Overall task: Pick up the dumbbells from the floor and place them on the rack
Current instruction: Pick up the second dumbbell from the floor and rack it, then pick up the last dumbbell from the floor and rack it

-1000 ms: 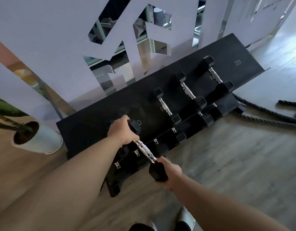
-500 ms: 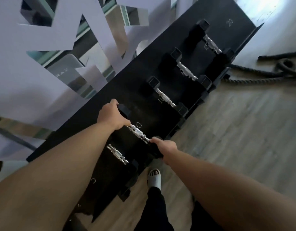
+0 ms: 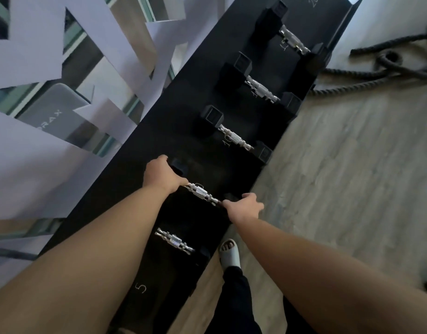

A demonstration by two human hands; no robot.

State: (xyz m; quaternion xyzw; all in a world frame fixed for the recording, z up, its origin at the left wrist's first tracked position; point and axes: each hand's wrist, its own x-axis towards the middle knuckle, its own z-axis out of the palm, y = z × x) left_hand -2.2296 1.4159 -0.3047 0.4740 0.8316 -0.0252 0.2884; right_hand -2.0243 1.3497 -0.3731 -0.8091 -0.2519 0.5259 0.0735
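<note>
A black-headed dumbbell with a knurled chrome handle (image 3: 202,192) lies across the top shelf of the black rack (image 3: 125,169), by a printed number. My left hand (image 3: 160,175) wraps over its far head, next to the wall side. My right hand (image 3: 243,208) lies on its near head at the rack's front edge, with the fingers loosened and partly spread. Three more dumbbells (image 3: 234,138) (image 3: 261,89) (image 3: 291,41) rest further along the same shelf. Another dumbbell (image 3: 174,241) sits nearer to me, beside the mark "5".
A thick black rope (image 3: 376,71) lies coiled on the wooden floor at the rack's far end. My foot in a white sandal (image 3: 229,254) stands right at the rack's front edge. A pale wall panel (image 3: 39,153) with mirror cut-outs runs behind the rack.
The dumbbell has gone from hanging in front of the rack to lying on the top shelf. I have stepped closer, and my right hand's fingers have loosened on the near head.
</note>
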